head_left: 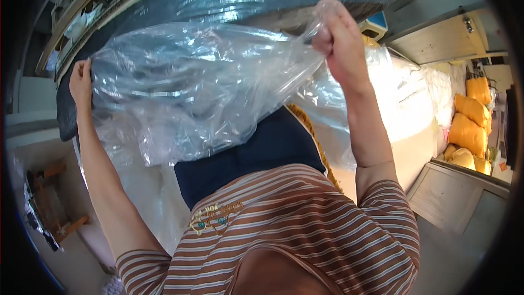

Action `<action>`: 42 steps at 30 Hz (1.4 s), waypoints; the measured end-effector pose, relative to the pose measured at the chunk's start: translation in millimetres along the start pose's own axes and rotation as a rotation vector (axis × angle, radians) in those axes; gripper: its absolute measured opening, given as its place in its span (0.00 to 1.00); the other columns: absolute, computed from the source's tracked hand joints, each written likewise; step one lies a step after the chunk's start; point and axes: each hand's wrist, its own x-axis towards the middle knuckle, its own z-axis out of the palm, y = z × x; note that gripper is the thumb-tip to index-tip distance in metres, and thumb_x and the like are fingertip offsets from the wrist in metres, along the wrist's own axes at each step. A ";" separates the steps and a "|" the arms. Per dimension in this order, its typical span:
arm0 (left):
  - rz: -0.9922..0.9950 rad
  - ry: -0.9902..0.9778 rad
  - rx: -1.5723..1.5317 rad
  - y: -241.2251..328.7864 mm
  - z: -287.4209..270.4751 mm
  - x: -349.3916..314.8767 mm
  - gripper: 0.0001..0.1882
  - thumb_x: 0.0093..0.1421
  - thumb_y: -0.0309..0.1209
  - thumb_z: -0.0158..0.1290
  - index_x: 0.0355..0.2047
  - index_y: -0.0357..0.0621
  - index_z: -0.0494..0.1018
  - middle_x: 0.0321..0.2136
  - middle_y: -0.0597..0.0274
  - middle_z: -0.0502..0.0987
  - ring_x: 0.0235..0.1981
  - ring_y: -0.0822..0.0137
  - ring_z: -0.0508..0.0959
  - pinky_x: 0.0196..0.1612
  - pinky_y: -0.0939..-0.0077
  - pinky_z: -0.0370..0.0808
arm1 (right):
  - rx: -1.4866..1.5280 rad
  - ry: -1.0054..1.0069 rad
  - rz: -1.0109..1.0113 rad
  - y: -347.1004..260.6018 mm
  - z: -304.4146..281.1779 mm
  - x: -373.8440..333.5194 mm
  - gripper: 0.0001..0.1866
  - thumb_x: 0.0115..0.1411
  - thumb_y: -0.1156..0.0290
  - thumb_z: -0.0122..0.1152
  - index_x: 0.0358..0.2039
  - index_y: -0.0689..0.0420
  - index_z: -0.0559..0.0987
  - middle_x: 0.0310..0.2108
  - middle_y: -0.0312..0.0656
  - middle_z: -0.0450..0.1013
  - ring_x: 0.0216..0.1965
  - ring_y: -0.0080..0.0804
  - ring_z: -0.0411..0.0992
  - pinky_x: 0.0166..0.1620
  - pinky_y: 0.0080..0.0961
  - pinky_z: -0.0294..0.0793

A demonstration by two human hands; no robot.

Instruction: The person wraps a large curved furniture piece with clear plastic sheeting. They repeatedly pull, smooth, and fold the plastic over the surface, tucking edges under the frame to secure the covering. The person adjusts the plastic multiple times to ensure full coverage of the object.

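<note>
A large sheet or bag of clear plastic film (191,84) is stretched between my two raised hands, its lower part hanging in creases in front of my waist. My left hand (81,84) pinches its left edge. Higher up, my right hand (339,35) is closed around a bunched corner of the film. Just beyond the film lies a dark padded surface (180,3) with a glossy cover, partly hidden behind the plastic. From this view I cannot tell whether the film touches that surface.
More clear plastic (406,90) lies brightly lit to my right. Farther right, several yellow bundles (470,114) are stacked beside a wooden panel (447,194). At the far left stands a brown wooden frame (57,199). A metal-edged frame (73,19) runs along the upper left.
</note>
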 end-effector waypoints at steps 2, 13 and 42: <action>0.018 -0.005 -0.062 -0.5 -7.2 -1.9 0.13 0.62 0.39 0.52 0.34 0.40 0.73 0.24 0.65 0.73 0.28 0.76 0.70 0.35 0.81 0.67 | -0.178 0.093 -0.059 -15.0 -12.0 30.7 0.08 0.63 0.66 0.55 0.36 0.57 0.73 0.21 0.28 0.65 0.20 0.13 0.58 0.23 0.12 0.55; 0.028 -0.014 -0.241 -10.8 5.4 1.8 0.11 0.64 0.35 0.51 0.32 0.38 0.71 0.24 0.70 0.68 0.27 0.80 0.66 0.34 0.85 0.65 | -0.743 -0.006 0.263 -34.1 -61.0 110.1 0.11 0.62 0.60 0.57 0.33 0.55 0.73 0.24 0.27 0.68 0.20 0.09 0.55 0.23 0.09 0.51; 0.197 -0.120 -0.941 335.0 58.0 -176.7 0.06 0.58 0.25 0.56 0.35 0.37 0.72 0.31 0.60 0.74 0.32 0.69 0.75 0.38 0.78 0.71 | -0.155 -0.073 -0.086 36.4 43.8 3.5 0.10 0.64 0.69 0.53 0.44 0.57 0.70 0.37 0.35 0.70 0.38 0.18 0.66 0.42 0.17 0.66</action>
